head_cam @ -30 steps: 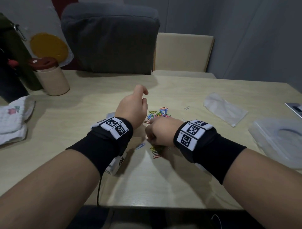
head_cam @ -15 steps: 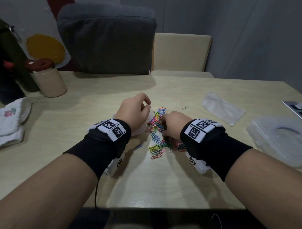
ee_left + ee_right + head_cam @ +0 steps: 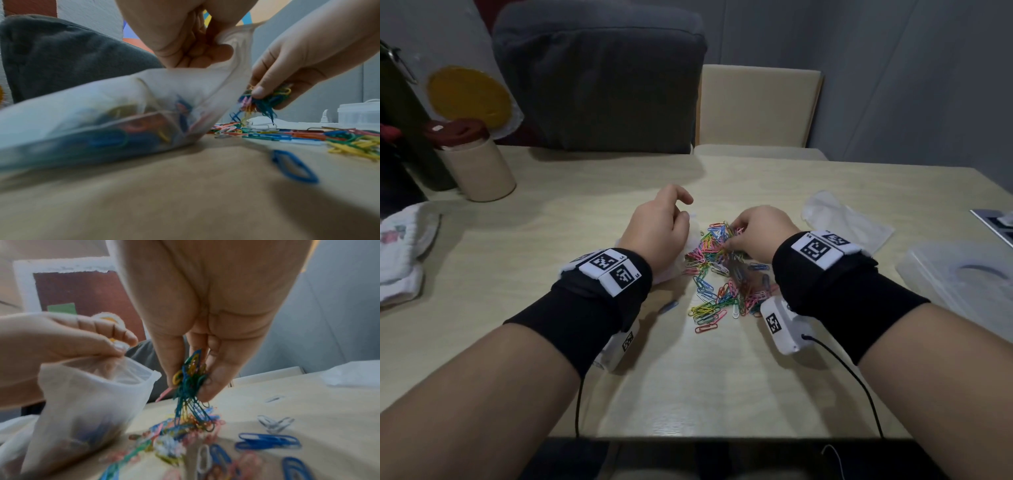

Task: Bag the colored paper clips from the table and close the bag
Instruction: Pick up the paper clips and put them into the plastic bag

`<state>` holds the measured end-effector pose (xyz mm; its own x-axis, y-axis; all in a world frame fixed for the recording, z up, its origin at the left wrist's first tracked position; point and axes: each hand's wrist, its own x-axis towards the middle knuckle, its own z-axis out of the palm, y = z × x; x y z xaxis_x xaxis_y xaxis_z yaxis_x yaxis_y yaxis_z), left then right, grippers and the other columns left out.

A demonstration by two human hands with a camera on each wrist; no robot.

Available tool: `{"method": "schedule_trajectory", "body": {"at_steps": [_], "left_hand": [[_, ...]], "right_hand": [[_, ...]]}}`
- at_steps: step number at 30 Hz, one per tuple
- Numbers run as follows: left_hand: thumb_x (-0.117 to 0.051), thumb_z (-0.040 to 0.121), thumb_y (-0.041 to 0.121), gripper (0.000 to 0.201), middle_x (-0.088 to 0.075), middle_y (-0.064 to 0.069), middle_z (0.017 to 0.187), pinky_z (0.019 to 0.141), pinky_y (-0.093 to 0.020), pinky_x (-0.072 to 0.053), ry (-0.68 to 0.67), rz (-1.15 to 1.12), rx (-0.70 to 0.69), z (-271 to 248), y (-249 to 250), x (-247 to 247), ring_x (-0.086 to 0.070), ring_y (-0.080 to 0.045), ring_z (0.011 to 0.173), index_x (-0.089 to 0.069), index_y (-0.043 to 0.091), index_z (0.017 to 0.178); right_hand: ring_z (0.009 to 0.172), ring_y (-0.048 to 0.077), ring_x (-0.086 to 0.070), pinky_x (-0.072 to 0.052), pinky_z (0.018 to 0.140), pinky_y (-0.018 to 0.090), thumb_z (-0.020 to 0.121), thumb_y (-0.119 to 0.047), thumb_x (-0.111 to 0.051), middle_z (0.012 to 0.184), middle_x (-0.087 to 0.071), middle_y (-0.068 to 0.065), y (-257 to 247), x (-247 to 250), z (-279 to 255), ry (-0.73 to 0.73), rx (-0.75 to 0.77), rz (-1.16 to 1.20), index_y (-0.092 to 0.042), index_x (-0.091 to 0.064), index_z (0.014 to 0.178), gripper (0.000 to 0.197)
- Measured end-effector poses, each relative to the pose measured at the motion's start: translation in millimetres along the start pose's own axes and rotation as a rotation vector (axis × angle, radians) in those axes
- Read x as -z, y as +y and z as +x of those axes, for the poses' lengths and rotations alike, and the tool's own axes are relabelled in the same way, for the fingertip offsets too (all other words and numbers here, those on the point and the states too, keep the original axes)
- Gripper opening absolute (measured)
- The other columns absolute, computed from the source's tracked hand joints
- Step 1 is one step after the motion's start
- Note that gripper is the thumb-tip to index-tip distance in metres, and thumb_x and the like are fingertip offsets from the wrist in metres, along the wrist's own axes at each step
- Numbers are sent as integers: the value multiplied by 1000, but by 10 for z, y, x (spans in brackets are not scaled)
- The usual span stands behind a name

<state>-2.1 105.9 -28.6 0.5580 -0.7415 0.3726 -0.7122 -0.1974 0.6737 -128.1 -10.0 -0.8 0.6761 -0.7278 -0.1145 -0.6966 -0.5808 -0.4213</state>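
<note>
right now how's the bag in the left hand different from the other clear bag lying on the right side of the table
The held bag is pinched at its rim by the left hand, mouth open; the spare bag lies untouched. The held bag bulges with clips; the spare bag looks flat, with no clips visible. Both are translucent plastic.

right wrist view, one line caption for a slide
Right hand lifts a bunch of paper clips beside the open bag.
</note>
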Motion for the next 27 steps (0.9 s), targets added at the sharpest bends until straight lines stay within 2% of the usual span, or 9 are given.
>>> {"method": "schedule_trajectory", "body": {"at_steps": [3,5,7,9,13,16,17,22,27], "left_hand": [[-46,92,13,21,-64,-6,75,68,-34,-45,6,5,0,5,-3,-4,-59,-23,74,-50,18,113],[-46,93,13,22,-64,-6,75,68,-35,-45,7,0,-2,8,0,-1,-59,-23,74,-49,18,114],[-46,93,13,23,-64,-7,77,69,-36,-47,-3,-5,-2,7,5,-1,-59,-23,74,-48,17,116],[-45,94,14,23,-64,-7,79,69,-36,-47,-11,-8,-4,2,10,-3,-60,-22,75,-47,17,117],[-45,94,13,24,-63,-4,79,68,-33,-44,-1,-25,-19,-5,15,2,-59,-19,75,-47,17,118],[-45,94,13,25,-62,-3,80,66,-29,-38,4,-27,-27,-1,22,9,-57,-18,75,-47,16,119],[-45,94,12,25,-61,-3,79,65,-28,-37,9,-27,-30,-1,23,10,-57,-18,75,-47,16,119],[-45,94,12,24,-61,-3,78,65,-30,-39,7,-25,-33,-8,15,-4,-58,-19,74,-47,15,118],[-44,94,12,24,-61,-3,79,66,-30,-38,2,-27,-38,-10,18,-1,-58,-21,76,-47,16,118]], "right_hand": [[91,28,-71,-58,85,42,81,-23,-76,98,-71,11,-16,26,93,28,-40,355,-6,-70,107,31],[96,31,-70,-59,83,45,81,-14,-76,103,-70,15,-53,34,106,-12,-87,625,-4,-68,105,26],[98,30,-68,-61,81,42,83,-8,-74,108,-68,18,-100,35,80,-77,-111,851,-3,-68,100,19],[93,28,-65,-62,75,33,86,-5,-70,102,-64,18,-156,29,36,-154,-117,1000,0,-66,99,14],[82,22,-64,-61,73,28,89,-5,-66,99,-62,14,-230,-52,28,-243,-139,1010,-1,-63,105,17],[74,23,-61,-60,59,26,89,-1,-64,89,-59,15,-297,-69,28,-256,-202,1061,3,-60,99,11],[72,23,-60,-59,59,26,90,0,-63,86,-57,15,-314,-65,30,-259,-211,1069,4,-60,98,10],[85,22,-65,-60,81,32,87,-10,-66,96,-65,10,-337,-52,79,-227,-144,880,-8,-62,95,10],[75,17,-62,-58,64,23,90,-3,-59,92,-60,8,-368,-65,103,-266,-160,924,-6,-54,102,13]]}}
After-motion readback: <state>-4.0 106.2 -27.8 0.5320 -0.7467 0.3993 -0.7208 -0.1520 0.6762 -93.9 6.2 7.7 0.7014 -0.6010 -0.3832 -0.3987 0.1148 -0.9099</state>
